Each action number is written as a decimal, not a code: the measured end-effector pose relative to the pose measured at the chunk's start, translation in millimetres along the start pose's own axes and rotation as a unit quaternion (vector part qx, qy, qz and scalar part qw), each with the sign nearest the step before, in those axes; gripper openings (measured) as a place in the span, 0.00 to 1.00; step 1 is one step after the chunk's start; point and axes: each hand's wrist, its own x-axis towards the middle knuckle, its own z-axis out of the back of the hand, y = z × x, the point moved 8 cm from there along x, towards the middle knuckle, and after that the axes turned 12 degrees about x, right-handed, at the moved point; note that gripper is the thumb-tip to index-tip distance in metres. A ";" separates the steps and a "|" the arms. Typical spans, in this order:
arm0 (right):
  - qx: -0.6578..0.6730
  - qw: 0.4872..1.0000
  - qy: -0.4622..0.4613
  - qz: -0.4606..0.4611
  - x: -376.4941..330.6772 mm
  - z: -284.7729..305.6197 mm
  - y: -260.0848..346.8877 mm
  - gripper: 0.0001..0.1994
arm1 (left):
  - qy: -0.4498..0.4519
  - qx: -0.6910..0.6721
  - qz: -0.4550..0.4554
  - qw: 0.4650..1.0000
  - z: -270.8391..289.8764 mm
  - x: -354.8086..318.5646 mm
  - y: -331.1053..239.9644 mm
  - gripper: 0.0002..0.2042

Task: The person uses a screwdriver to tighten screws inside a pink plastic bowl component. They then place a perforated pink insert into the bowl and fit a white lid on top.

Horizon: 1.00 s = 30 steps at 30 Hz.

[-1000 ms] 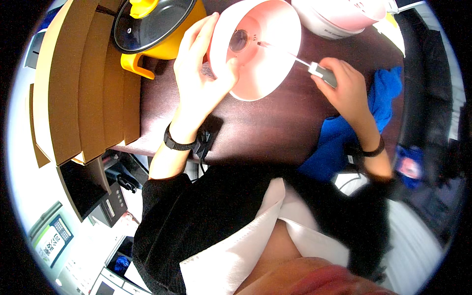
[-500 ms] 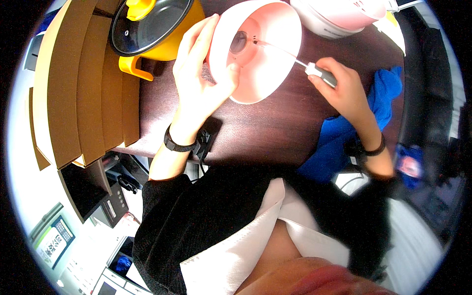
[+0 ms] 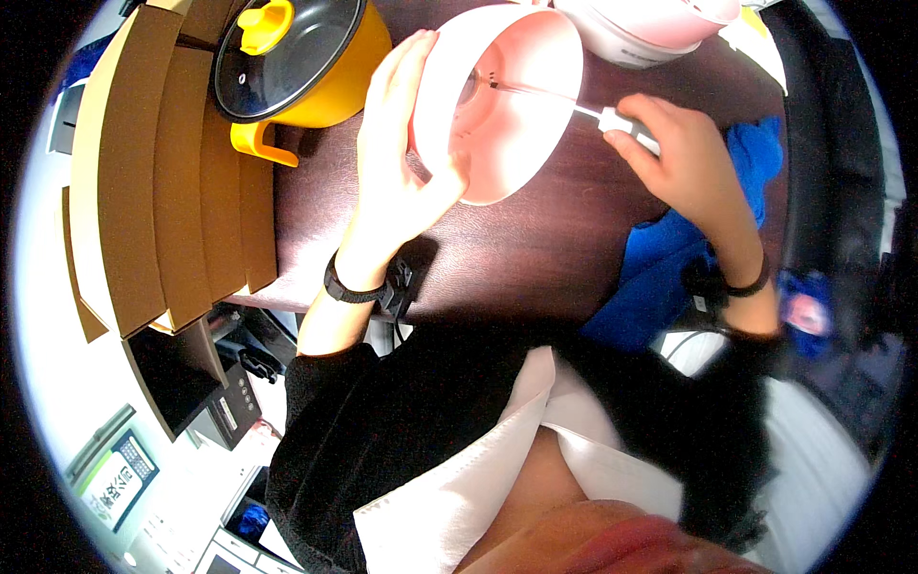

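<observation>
Head view: a pink bowl (image 3: 526,139) is held tilted on its side above a brown table (image 3: 516,253), its open mouth turned toward the right. The bowl's wall is gripped by the left hand (image 3: 402,177), the fingers being laid along the outside and the thumb placed at the near rim. A screwdriver (image 3: 623,126) is pinched by its pale handle between the thumb and curled fingers of the right hand (image 3: 688,158); its thin shaft is directed into the bowl, with the tip at the inner base, beside small holes. Whether a screw is engaged cannot be told. To the left, 1 yellow pot (image 3: 330,96) is noted, covered by a dark-rimmed lid (image 3: 301,72). A blue cloth (image 3: 660,258) is partly overhung by the right forearm. On each wrist, 1 dark band is worn.
</observation>
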 end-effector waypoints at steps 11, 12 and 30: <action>-0.040 0.999 0.009 0.029 8.0 1.7 2.8 0.12 | 0.062 -0.057 0.022 0.996 -11.0 -2.1 4.5 0.41; -0.053 0.998 0.011 0.026 8.6 2.0 6.1 0.12 | 0.066 -0.056 0.025 0.996 -11.6 -2.5 4.7 0.42; 0.725 0.492 0.181 -0.448 -45.3 -91.6 -38.1 0.20 | 0.048 -0.009 -0.005 0.999 -8.4 1.6 -2.8 0.41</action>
